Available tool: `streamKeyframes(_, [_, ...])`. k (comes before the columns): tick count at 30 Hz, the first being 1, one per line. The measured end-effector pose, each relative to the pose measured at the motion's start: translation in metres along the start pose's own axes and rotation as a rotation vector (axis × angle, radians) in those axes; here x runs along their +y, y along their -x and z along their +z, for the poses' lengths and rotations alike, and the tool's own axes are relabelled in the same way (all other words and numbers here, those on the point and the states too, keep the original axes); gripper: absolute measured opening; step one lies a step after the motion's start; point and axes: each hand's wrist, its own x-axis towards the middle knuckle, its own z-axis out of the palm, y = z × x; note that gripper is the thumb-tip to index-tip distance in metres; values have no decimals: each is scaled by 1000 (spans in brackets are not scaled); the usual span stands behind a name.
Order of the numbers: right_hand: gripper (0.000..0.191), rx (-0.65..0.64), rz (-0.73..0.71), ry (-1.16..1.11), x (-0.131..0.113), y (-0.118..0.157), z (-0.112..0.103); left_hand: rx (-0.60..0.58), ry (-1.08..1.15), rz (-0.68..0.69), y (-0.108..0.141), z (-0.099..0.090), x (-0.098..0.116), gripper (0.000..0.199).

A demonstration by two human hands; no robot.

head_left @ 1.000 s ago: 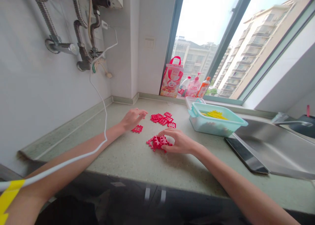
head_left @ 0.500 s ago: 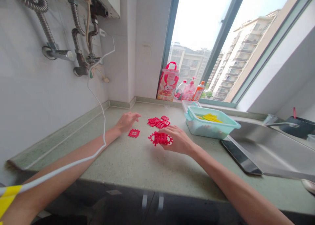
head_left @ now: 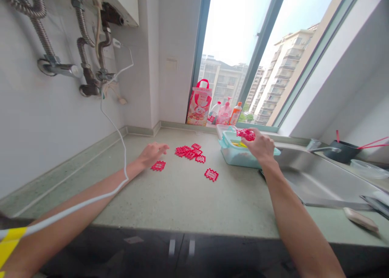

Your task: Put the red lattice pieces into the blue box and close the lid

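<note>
My right hand (head_left: 260, 148) is closed around a red toothed plastic building piece (head_left: 246, 134), built up from toothed plates. It holds the piece above the turquoise plastic box (head_left: 237, 154), in which some yellow pieces (head_left: 241, 144) show. My left hand (head_left: 152, 154) rests on the counter with its fingers loosely apart and nothing in them. Just in front of it lies a flat red toothed square (head_left: 158, 165). A small pile of red toothed plates (head_left: 186, 151) sits mid-counter, and another single red square (head_left: 211, 174) lies nearer to me.
A steel sink (head_left: 316, 180) adjoins the counter (head_left: 170, 201) on the right. On the windowsill stand a pink packet (head_left: 199, 107) and several bottles (head_left: 224, 114). A white cable (head_left: 124, 156) hangs across my left forearm. Metal pipes (head_left: 86, 71) are on the left wall.
My right hand has carried the red building piece right and up, from over the counter to above the box. Red squares it had covered now show. My left hand stays about where it was.
</note>
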Motion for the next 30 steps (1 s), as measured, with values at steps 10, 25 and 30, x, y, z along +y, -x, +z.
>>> streamKeyframes(10, [40,170,-127,-137,0,4,-7,-55,19,-45,-3,3,-16,67])
streamKeyframes(25, [31,-507,-708,-408,-109,89,50,-255,64,113,-1,-5,-7,53])
streamKeyframes(30, [22,-573,-684,-477,-108,86,49,-326,34,125,3,-23,-15,53])
